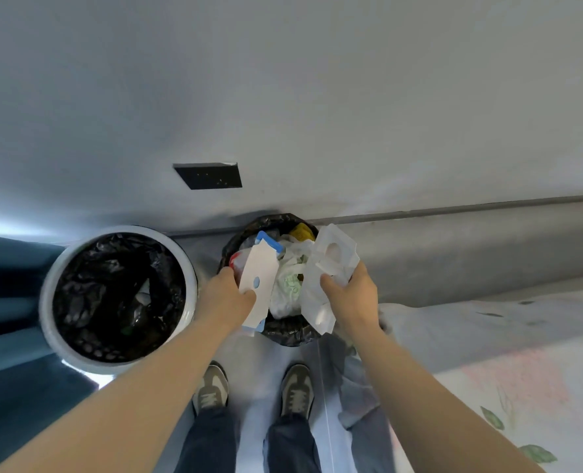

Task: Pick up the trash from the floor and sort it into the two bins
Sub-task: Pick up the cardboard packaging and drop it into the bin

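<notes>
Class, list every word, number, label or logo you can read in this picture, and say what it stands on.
No text reads clearly anywhere.
White card in the left hand: no print visible, only a blue spot.
Shoes: markings too blurred to read.
Yellow wrapper: too small to tell.

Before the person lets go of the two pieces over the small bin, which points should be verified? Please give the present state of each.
1. Left hand grips the white card firmly: ok.
2. Right hand grips the clear plastic packaging: ok.
3. Both pieces are above the small bin: ok.
4. Room left in the small bin: not ok; bags and other trash are heaped up to its rim.
5. Room left in the white bin: ok; only a few pieces lie low in its black liner.
6. Which bin takes which kind of trash: cannot tell; no label is visible.
</notes>
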{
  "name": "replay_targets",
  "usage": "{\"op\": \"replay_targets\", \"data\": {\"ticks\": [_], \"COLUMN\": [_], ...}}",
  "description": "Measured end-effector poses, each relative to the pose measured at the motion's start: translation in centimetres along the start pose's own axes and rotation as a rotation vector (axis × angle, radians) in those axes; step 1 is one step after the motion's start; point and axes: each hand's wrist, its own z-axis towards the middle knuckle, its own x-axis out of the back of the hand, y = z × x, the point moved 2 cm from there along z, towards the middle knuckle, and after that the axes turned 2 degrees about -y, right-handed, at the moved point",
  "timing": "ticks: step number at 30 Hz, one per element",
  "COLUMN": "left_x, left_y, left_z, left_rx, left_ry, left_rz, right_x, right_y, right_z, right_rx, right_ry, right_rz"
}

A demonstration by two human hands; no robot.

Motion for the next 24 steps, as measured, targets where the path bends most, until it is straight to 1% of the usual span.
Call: {"op": "replay_targets", "data": {"ticks": [9, 17, 20, 24], "left_x": [-5.3, -8.0, -8.5, -8.5], "left_y": [-2.1, -3.5, -3.7, -3.7], "left_z": [5.9, 8.7, 9.3, 9.1], "left_rx": [-0.015, -0.037, -0.054, -0.049], "left_ry": [0.015, 0.011, -0.004, -0.003], "left_rz": [0.040, 0.082, 0.106, 0.057], "right_x": [-6.3, -9.8, -10.3, -9.9], "right_y": [4.4, 6.9, 7.7, 8.2], "right_z": [6.0, 8.9, 9.2, 8.7], "right_rx": [0.027, -0.014, -0.023, -0.001], "right_ry": [-0.107, -0.039, -0.050, -0.062], "right_rz": [-0.167, -0.255, -0.290, -0.364]}}
